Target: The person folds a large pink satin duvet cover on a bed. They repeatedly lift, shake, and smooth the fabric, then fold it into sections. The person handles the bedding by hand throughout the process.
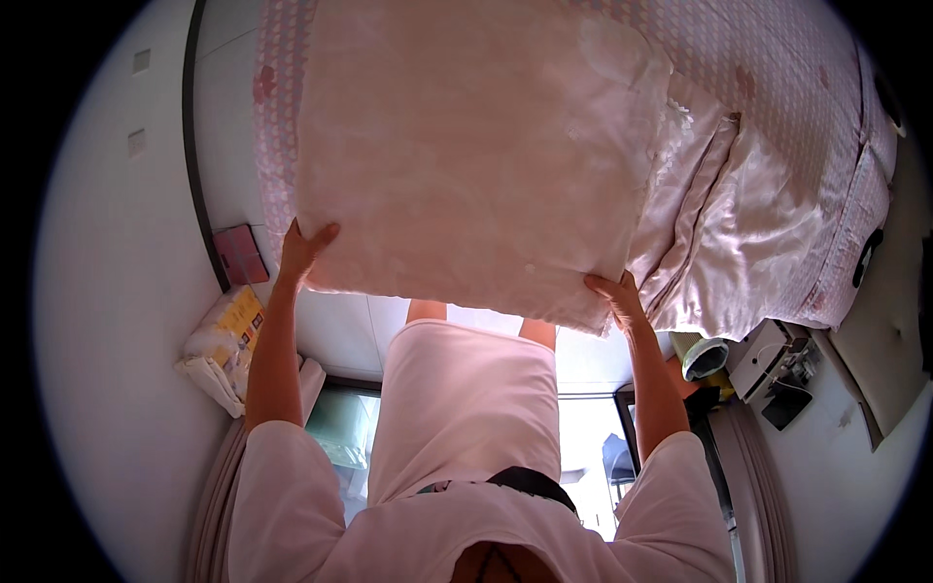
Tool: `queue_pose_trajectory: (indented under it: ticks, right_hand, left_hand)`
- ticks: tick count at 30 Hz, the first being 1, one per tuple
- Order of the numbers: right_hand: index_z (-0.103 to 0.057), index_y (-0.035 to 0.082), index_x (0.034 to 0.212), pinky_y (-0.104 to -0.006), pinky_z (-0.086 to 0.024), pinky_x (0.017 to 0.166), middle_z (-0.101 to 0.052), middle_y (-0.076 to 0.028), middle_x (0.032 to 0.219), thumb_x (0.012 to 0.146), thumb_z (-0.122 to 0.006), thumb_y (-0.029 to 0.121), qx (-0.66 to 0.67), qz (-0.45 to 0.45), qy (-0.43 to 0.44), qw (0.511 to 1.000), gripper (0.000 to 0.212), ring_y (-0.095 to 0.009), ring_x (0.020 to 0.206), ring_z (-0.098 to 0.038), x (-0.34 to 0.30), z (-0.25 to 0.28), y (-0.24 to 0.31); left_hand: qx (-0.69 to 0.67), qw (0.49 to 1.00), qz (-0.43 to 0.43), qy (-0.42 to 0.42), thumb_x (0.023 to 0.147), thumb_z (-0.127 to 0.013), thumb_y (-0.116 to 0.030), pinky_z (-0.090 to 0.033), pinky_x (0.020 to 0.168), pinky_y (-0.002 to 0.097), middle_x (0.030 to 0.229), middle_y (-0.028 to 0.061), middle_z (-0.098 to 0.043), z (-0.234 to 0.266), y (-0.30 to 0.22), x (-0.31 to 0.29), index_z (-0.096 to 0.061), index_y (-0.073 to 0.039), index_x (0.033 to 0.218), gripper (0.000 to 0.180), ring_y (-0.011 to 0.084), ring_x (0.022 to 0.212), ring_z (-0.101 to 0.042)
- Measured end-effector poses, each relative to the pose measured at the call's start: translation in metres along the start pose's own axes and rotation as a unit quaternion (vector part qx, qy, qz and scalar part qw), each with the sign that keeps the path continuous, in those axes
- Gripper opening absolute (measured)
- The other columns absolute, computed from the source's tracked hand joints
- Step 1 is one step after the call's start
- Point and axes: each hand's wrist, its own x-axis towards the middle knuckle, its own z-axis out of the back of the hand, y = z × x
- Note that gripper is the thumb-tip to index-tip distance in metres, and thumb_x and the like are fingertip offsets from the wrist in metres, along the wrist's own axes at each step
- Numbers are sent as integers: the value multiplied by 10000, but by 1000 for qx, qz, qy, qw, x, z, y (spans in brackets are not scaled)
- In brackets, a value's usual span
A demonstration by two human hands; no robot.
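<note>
A broad, pale pink cloth (466,155), square-edged and smooth, is stretched out flat in front of me, over the bed's near side. My left hand (309,251) grips its near left corner, thumb on top and fingers hidden underneath. At the near right corner, my right hand (616,295) pinches the cloth the same way. Just right of it lies a shiny pink satin cloth (724,243), rumpled into long folds. Whether the two cloths are joined cannot be made out.
Under the cloths is a bed with a pink patterned cover (787,117). By the left wall are a flat pink square object (240,255) and a yellow-and-white package (224,335). A lined bin (704,358) and a small white cabinet (771,360) stand at the right.
</note>
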Motion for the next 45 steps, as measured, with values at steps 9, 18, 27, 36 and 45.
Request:
queue_pose_trajectory:
  ticks: [9, 18, 27, 36, 45]
  right_hand:
    - [-520, 27, 982, -301, -364, 808, -495, -69, 944, 616, -700, 89, -171, 410, -234, 865, 412, -189, 899, -463, 19, -88, 97]
    - [-584, 124, 763, -367, -240, 769, -506, -19, 820, 621, -647, 125, -375, 440, -270, 770, 156, -179, 831, -466, 98, -203, 159]
    - [-560, 80, 676, -324, -303, 742, -504, -12, 754, 678, -609, 118, -278, 435, -244, 821, 61, -177, 784, -468, 62, -162, 143]
    - [-562, 27, 690, -272, -386, 634, -513, -56, 700, 677, -612, 72, -170, 364, -261, 878, 68, -158, 672, -480, -30, -63, 62]
    - [-576, 22, 693, -258, -413, 609, -524, -59, 702, 672, -631, 58, -14, 342, -264, 902, 69, -147, 649, -515, -110, 59, -5]
  left_hand:
    - [5, 997, -12, -77, 558, -729, -316, -436, 783, 350, 1040, 199, -521, -16, 31, 24, -382, 33, 1123, 750, 297, 920, -533]
    - [9, 997, -6, -79, 541, -741, -329, -433, 784, 354, 1037, 211, -517, -16, 29, 20, -378, 36, 1114, 771, 299, 930, -527]
    - [-49, 998, -5, -33, 584, -726, -329, -444, 751, 323, 1013, 148, -534, -3, 9, 12, -403, 22, 1124, 721, 238, 901, -536]
    - [-228, 959, 65, 156, 720, -604, -237, -467, 739, 333, 1030, 119, -509, 22, -50, -40, -366, -21, 1178, 559, 229, 910, -523]
    - [-164, 977, -106, 82, 729, -587, -225, -461, 734, 325, 1025, 133, -506, -111, -221, -222, -364, 8, 1168, 545, 228, 898, -528]
